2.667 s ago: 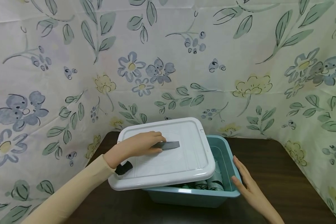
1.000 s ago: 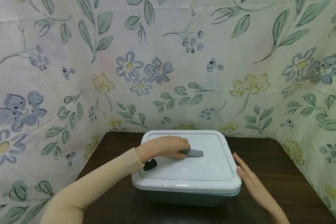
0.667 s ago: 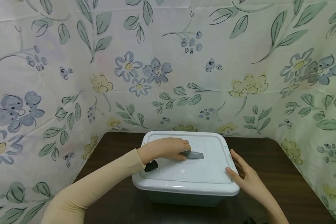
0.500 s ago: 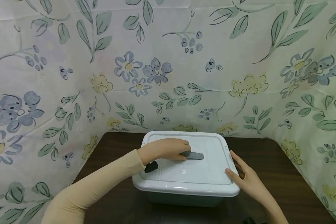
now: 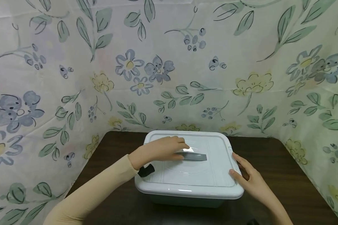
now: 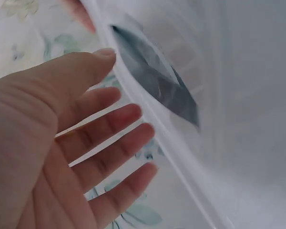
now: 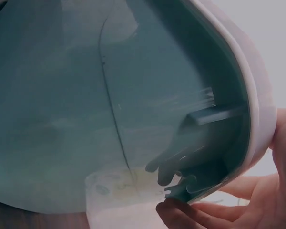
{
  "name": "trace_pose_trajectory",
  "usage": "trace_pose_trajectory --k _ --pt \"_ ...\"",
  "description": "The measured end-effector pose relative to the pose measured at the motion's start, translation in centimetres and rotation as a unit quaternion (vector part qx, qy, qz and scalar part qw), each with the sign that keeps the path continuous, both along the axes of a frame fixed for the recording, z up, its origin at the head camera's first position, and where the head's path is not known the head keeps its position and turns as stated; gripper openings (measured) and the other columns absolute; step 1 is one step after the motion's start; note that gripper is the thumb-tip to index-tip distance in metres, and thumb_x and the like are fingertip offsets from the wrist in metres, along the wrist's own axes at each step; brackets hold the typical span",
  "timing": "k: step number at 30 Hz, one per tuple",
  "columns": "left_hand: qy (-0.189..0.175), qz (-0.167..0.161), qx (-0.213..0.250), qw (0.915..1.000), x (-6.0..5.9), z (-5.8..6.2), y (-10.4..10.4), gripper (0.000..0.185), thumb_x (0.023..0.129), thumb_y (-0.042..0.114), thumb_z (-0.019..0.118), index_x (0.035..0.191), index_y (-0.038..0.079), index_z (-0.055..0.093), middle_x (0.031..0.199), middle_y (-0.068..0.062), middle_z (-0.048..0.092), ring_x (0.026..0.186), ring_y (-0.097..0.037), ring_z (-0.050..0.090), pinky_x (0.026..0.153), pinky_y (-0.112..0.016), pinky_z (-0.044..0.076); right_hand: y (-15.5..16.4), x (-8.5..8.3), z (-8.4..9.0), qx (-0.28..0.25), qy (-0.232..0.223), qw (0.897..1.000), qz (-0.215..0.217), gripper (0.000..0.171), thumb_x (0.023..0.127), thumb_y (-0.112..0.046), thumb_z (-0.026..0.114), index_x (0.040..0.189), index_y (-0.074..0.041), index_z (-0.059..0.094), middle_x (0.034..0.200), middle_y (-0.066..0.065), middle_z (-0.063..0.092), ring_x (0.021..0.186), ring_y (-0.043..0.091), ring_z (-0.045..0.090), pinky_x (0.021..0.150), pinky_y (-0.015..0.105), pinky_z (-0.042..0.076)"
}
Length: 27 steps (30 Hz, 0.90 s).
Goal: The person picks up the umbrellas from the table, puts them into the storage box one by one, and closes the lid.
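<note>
Right hand (image 5: 249, 180): nearest the viewer, at about 4 o'clock of the box; its fingers lie nearly straight along the lid's right edge, thumb on the lid's front right corner, and the right wrist view shows fingertips (image 7: 181, 210) under the rim.
Left hand (image 5: 160, 150): reaches in from 8 o'clock in a beige sleeve (image 5: 95, 192) and rests palm-down on the lid's top; in the left wrist view its fingers (image 6: 109, 157) are straight and a little spread, gripping nothing.
White lid (image 5: 211, 179): sits squarely on the box, covering it.
Grey handle (image 5: 195, 156): lies flat at the lid's centre, at 3 o'clock of the left fingertips and touching them.
Teal box (image 5: 186, 200): stands at the middle of the table, only a strip of its front wall showing beneath the lid.
Dark table (image 5: 284, 175): carries the box.
Floral cloth (image 5: 169, 62): hangs behind the table at 12 o'clock and round both sides.
</note>
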<state>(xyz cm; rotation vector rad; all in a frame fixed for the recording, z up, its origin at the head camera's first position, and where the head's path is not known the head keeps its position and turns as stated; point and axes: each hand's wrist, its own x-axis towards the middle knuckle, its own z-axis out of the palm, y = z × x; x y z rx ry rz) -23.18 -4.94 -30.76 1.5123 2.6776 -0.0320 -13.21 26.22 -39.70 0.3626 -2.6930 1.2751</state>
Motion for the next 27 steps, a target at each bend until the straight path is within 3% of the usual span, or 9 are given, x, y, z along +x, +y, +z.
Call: trace_pose_trajectory --k 4,7,12,19,20,24,27 --pt "-0.001 0.02 0.052 0.9985 0.0 -0.3 -2.2 0.042 0.091 0.038 0.056 0.128 0.017 0.056 0.121 0.002 0.056 0.112 -0.014 0.052 0.097 -0.032 0.042 0.1 -0.1 -0.2 0.002 0.034 0.999 0.008 0.058 0.091 -0.018 0.06 0.144 -0.014 0.035 0.144 0.015 0.035 0.12 -0.001 0.036 0.085 0.0 0.031" --pt "-0.013 0.039 0.082 0.9958 0.2 -0.5 -3.6 0.044 0.091 0.04 0.057 0.128 0.016 0.056 0.124 0.002 0.055 0.116 -0.015 0.05 0.1 -0.035 0.039 0.2 -0.1 -0.3 0.005 0.045 0.999 0.01 0.055 0.093 -0.016 0.057 0.144 -0.016 0.035 0.144 0.01 0.034 0.115 -0.012 0.032 0.086 0.001 0.031" --pt "-0.031 0.069 0.119 0.99 0.8 -0.4 -5.6 0.047 0.09 0.04 0.058 0.129 0.015 0.055 0.129 0.001 0.054 0.122 -0.017 0.048 0.103 -0.036 0.037 0.2 0.0 -0.3 0.003 0.049 0.999 0.012 0.052 0.095 -0.013 0.051 0.144 -0.019 0.035 0.144 -0.003 0.033 0.116 -0.011 0.034 0.087 0.003 0.031" --pt "-0.028 0.078 0.168 0.9824 1.3 -0.7 -7.7 0.045 0.091 0.038 0.058 0.128 0.014 0.056 0.129 0.001 0.055 0.122 -0.018 0.047 0.103 -0.04 0.036 0.4 -0.2 -0.1 0.011 0.045 0.999 0.009 0.051 0.095 -0.015 0.052 0.143 -0.022 0.037 0.147 0.006 0.032 0.126 -0.013 0.024 0.087 0.0 0.024" --pt "-0.026 0.075 0.174 0.9816 1.4 -0.9 -7.9 0.045 0.091 0.037 0.058 0.128 0.013 0.055 0.129 0.0 0.055 0.122 -0.018 0.048 0.103 -0.04 0.037 0.4 -0.2 0.0 0.014 0.042 0.999 0.008 0.051 0.095 -0.016 0.052 0.143 -0.023 0.036 0.147 0.006 0.031 0.128 -0.012 0.022 0.091 0.005 0.027" --pt "-0.025 0.082 0.186 0.9788 1.6 -1.4 -8.7 0.046 0.091 0.037 0.057 0.13 0.013 0.054 0.129 0.0 0.055 0.122 -0.018 0.048 0.102 -0.039 0.037 0.4 -0.2 -0.1 0.036 0.045 0.998 0.002 0.052 0.094 -0.017 0.054 0.143 -0.023 0.036 0.148 0.006 0.029 0.134 0.002 0.023 0.091 0.009 0.032" --pt "-0.02 0.095 0.191 0.9768 2.1 -2.0 -9.3 0.048 0.091 0.039 0.056 0.131 0.013 0.054 0.132 -0.001 0.053 0.124 -0.019 0.046 0.103 -0.04 0.037 0.2 -0.2 -0.1 0.054 0.054 0.997 0.001 0.053 0.094 -0.017 0.054 0.143 -0.023 0.036 0.149 0.007 0.028 0.135 0.019 0.027 0.094 0.025 0.039"
